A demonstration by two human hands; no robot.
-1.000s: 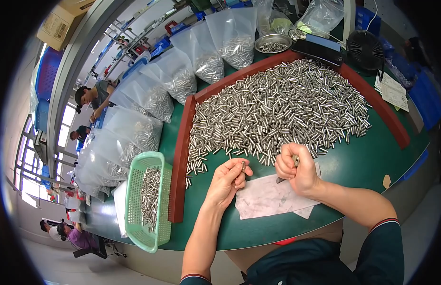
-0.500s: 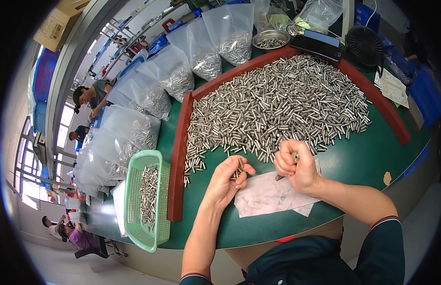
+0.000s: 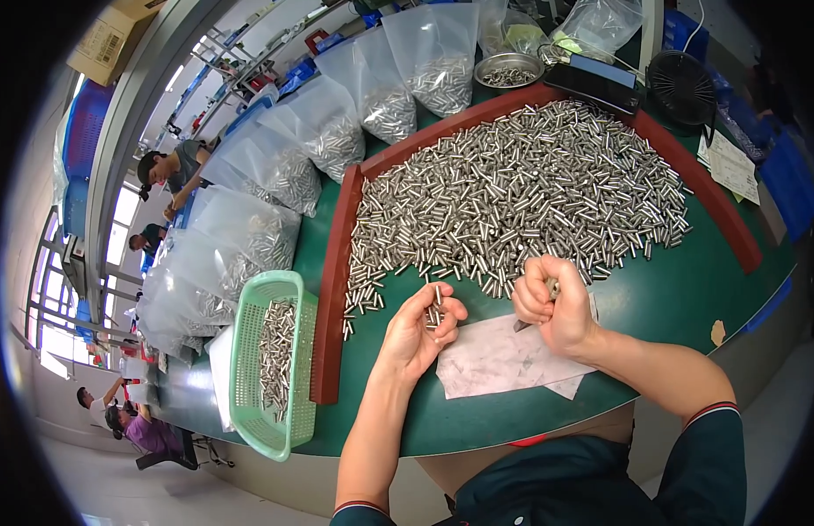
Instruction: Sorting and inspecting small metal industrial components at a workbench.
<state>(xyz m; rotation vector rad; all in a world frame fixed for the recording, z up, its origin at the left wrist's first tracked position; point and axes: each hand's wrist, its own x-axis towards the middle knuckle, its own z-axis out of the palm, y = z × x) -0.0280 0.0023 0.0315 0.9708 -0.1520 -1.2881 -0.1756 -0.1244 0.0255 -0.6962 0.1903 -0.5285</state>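
My left hand [image 3: 416, 333] is curled palm up around several small metal pins [image 3: 435, 309], one of them standing upright between thumb and fingers. To its right, my right hand [image 3: 554, 302] is closed in a fist. A pale greenish bit shows inside the fist and a dark tip juts out below it, but I cannot make out what they belong to. Below the fist lies a stained whitish cloth or paper [image 3: 490, 364]. Just beyond both hands spreads a large heap of shiny metal pins [image 3: 521, 193] on the green tabletop [image 3: 661, 324].
Dark red strips [image 3: 337, 289] border the heap. At the left stands a green plastic basket [image 3: 238, 377] part-filled with pins. Clear bags of pins [image 3: 385, 110] line the far side, near a metal bowl [image 3: 537, 66], a phone-like device [image 3: 595, 88] and a black fan [image 3: 679, 83]. Other people work at the left.
The whole view has shifted slightly. My left fingers have curled a little and a pin in them now points more upright. My right fist stays closed in nearly the same place.
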